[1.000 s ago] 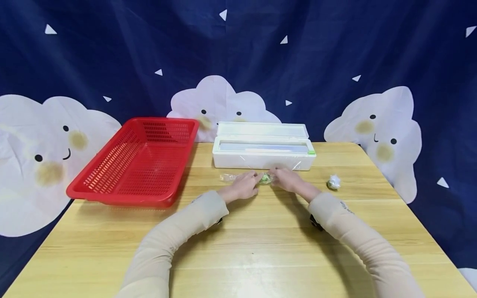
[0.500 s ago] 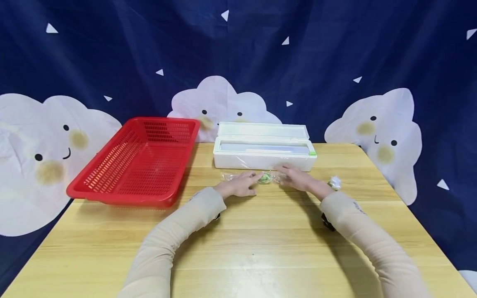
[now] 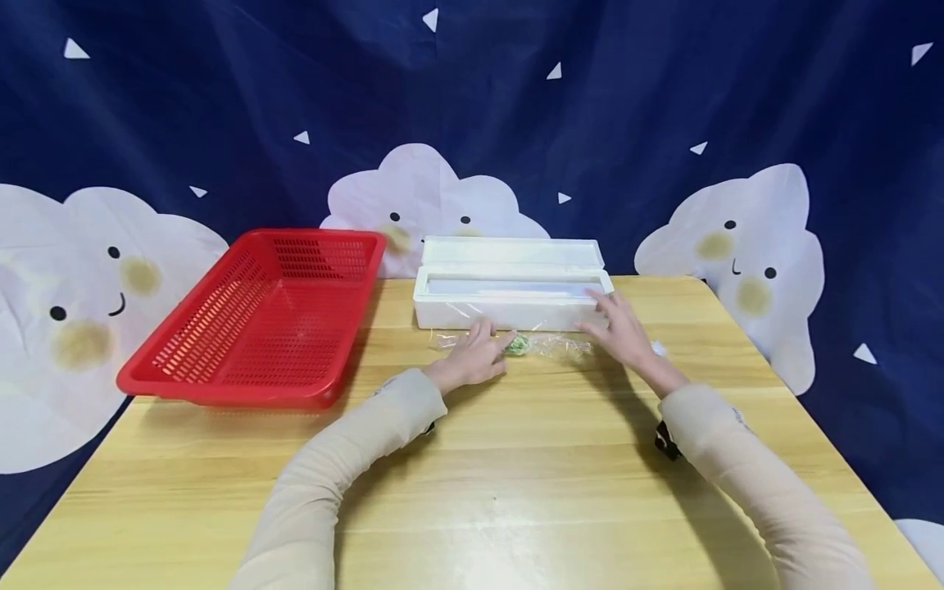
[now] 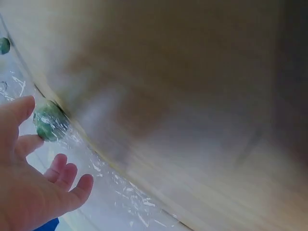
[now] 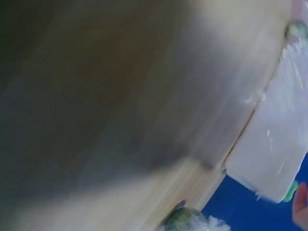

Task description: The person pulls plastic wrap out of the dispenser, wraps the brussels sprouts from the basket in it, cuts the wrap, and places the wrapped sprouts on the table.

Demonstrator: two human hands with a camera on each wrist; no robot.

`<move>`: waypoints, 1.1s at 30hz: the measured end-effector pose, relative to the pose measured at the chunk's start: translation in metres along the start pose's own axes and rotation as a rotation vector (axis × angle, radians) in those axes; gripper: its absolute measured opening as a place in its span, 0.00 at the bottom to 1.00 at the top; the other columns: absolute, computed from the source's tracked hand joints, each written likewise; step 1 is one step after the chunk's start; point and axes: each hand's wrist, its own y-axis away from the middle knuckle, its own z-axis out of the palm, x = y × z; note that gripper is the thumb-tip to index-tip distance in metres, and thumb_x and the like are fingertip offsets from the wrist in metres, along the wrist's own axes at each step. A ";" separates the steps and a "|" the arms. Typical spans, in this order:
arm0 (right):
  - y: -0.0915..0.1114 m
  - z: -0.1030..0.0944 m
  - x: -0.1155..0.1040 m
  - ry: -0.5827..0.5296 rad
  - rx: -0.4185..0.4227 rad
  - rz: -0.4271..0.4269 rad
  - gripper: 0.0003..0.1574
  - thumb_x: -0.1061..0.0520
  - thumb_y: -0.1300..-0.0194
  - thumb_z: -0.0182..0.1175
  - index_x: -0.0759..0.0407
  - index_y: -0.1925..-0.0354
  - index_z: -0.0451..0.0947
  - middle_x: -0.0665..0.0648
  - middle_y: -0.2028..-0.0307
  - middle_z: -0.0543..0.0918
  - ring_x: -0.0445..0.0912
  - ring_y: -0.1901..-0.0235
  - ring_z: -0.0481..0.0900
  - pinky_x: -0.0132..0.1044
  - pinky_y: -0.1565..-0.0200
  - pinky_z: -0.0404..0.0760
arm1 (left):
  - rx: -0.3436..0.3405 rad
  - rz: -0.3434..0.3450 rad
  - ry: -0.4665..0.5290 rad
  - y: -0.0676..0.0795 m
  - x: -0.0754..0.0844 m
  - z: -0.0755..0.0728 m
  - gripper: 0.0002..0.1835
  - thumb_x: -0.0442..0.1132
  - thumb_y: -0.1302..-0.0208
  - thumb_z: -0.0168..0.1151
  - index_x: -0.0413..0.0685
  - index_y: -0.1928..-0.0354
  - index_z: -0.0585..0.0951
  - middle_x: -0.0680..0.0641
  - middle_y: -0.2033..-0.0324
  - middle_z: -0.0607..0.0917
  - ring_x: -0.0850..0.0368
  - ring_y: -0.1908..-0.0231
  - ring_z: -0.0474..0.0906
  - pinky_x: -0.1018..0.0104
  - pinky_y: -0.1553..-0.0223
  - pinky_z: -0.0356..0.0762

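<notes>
A small round green vegetable [image 3: 518,344] lies under clear cling film [image 3: 564,346] at the foot of a white cling film dispenser [image 3: 509,311]. Beside it, my left hand [image 3: 470,358] touches the vegetable with an extended finger; in the left wrist view the other fingers are loosely bent around nothing. My right hand [image 3: 623,334] is at the dispenser's right end, thumb and fingers apart. In the right wrist view a fingertip [image 5: 300,196] is right by the green cutter slider [image 5: 289,192], which the hand hides from the head view. The dispenser's lid [image 3: 512,251] stands raised.
A red perforated basket [image 3: 229,393] stands at the left of the wooden table [image 3: 472,475]. Another film-wrapped green vegetable [image 5: 183,220] lies right of the dispenser, mostly behind my right hand in the head view. A dark blue cloud-print curtain [image 3: 501,98] hangs behind.
My right hand has left the film beside the vegetable and moved right and up to the dispenser's end. My left hand has stayed by the vegetable. The head view has shifted slightly.
</notes>
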 end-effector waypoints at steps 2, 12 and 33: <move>-0.007 -0.004 0.003 -0.064 0.073 0.124 0.48 0.54 0.45 0.64 0.65 0.33 0.52 0.69 0.61 0.64 0.56 0.61 0.61 0.44 0.61 0.62 | -0.008 -0.010 0.014 0.001 0.001 -0.001 0.35 0.49 0.38 0.55 0.53 0.31 0.56 0.44 0.54 0.62 0.52 0.56 0.57 0.65 0.65 0.62; -0.028 -0.007 0.028 -0.122 -0.028 0.449 0.57 0.46 0.44 0.63 0.62 0.30 0.41 0.75 0.45 0.58 0.59 0.48 0.51 0.52 0.44 0.57 | -0.061 0.006 0.076 0.006 0.003 0.000 0.38 0.51 0.35 0.52 0.51 0.29 0.48 0.42 0.54 0.65 0.52 0.57 0.61 0.64 0.62 0.65; -0.025 -0.002 0.040 -0.315 -0.071 0.426 0.47 0.58 0.39 0.59 0.64 0.31 0.44 0.72 0.40 0.64 0.55 0.51 0.69 0.35 0.53 0.68 | 0.061 -0.141 0.341 -0.001 0.010 -0.002 0.32 0.44 0.39 0.57 0.53 0.33 0.60 0.41 0.47 0.65 0.50 0.48 0.63 0.60 0.61 0.73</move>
